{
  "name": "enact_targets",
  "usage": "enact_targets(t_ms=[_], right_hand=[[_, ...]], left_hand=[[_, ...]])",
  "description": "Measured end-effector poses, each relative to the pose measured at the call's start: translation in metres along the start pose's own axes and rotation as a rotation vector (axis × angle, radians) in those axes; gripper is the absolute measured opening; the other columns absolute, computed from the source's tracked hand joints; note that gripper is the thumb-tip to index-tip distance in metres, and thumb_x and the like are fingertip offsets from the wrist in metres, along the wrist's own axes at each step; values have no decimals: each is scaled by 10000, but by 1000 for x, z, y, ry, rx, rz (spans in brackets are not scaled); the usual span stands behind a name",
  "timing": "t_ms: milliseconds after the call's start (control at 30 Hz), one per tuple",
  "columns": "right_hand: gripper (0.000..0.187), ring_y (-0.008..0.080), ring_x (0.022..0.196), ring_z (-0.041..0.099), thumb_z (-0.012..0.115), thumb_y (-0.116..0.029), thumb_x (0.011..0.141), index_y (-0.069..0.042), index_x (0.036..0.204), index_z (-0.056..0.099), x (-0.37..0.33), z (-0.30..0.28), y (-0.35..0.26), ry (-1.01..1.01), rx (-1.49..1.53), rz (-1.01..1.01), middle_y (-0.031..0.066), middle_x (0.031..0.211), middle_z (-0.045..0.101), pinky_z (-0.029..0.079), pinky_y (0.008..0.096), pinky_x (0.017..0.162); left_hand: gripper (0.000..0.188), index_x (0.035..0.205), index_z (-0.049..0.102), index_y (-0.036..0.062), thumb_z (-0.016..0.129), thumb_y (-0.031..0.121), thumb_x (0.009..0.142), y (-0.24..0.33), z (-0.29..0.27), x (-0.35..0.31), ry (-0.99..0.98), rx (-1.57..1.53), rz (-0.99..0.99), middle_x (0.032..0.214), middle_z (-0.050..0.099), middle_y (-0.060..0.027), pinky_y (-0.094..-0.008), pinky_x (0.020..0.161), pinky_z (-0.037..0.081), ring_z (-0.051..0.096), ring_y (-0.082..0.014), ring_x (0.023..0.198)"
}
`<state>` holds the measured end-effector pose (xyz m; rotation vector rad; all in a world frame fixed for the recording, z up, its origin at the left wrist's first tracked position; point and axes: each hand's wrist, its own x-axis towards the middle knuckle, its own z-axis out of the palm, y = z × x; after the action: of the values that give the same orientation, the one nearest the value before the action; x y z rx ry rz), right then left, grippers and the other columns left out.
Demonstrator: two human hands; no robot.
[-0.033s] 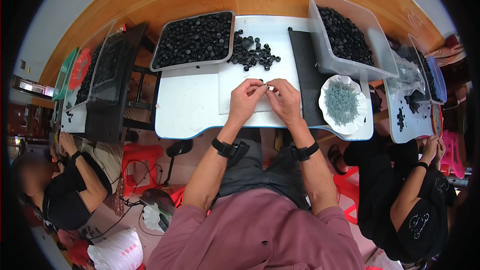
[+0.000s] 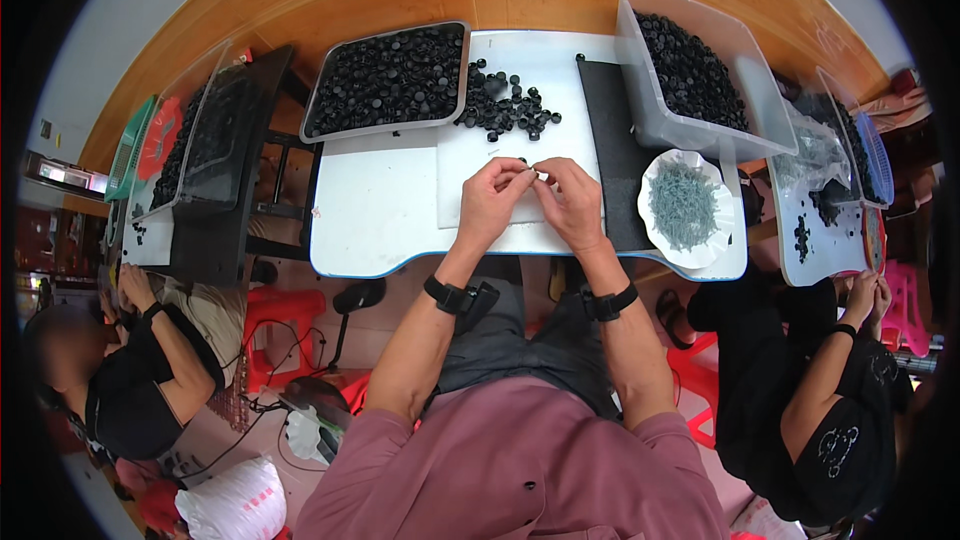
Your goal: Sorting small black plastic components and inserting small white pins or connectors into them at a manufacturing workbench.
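Observation:
My left hand point(image 2: 490, 198) and my right hand point(image 2: 570, 202) meet over a white board point(image 2: 460, 175), fingertips pinched close together. A small black cap point(image 2: 523, 160) shows at the fingertips of my left hand. What my right fingers pinch is too small and covered to make out. Beyond my hands lies a loose pile of small round black caps point(image 2: 510, 112). To the right of my right hand, a white fluted dish point(image 2: 652, 236) holds many thin grey-green pieces.
A metal tray point(image 2: 390, 128) heaped with black caps stands back left. At the back right, a clear plastic bin point(image 2: 680, 130) holds more black pieces beside a black mat point(image 2: 615, 155). People sit at tables on the left point(image 2: 150, 370) and right point(image 2: 830, 400).

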<state>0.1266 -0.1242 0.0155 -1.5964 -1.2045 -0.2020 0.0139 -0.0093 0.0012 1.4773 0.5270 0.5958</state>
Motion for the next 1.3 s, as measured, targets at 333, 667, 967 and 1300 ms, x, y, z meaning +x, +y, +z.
enact_targets(t_ms=[333,667,967,1300], right_hand=[[209,172,758,718,758,43,850,0,1055,747,-3,-1,-1,8,172,181,107,959,754,563,269,625],[191,163,728,697,746,33,870,8,1059,750,-3,-3,1,-8,190,191,110,957,750,554,267,635],[171,131,612,632,797,-52,845,-10,995,726,-2,3,5,142,137,294,83,883,726,494,277,566],[171,149,577,599,788,-69,849,-19,1001,728,-3,4,9,93,123,291,82,872,722,489,294,559]], left_hand=[[212,1107,726,-24,651,166,1046,1,-1,0,-12,42,16,916,749,-43,-238,730,531,657,-84,782],[234,1102,737,-22,637,185,1052,6,-2,2,-12,130,2,882,744,-34,-226,676,503,622,-70,743],[327,1262,682,22,708,34,936,10,-6,-2,127,546,259,955,673,-83,-285,670,521,630,-137,719],[274,1165,714,32,734,62,894,19,-14,20,-70,901,349,978,658,-147,-411,739,553,687,-330,849]])
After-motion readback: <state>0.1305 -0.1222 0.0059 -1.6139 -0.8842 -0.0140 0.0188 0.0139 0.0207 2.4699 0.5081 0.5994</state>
